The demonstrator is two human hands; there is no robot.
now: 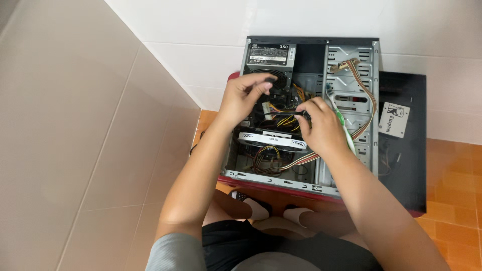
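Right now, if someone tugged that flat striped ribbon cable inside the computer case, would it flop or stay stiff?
The ribbon cable probably flops: it droops in a long curve. It looks thin, so likely light. Its far end seems plugged in, so it may resist pulling.

Place: home corner, likely.
Walls: pale tiles (75,125) beside open computer case (306,185).
Floor: orange tiles (457,211) under case.

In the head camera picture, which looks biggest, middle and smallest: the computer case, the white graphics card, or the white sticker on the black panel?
1. Computer case
2. White graphics card
3. White sticker
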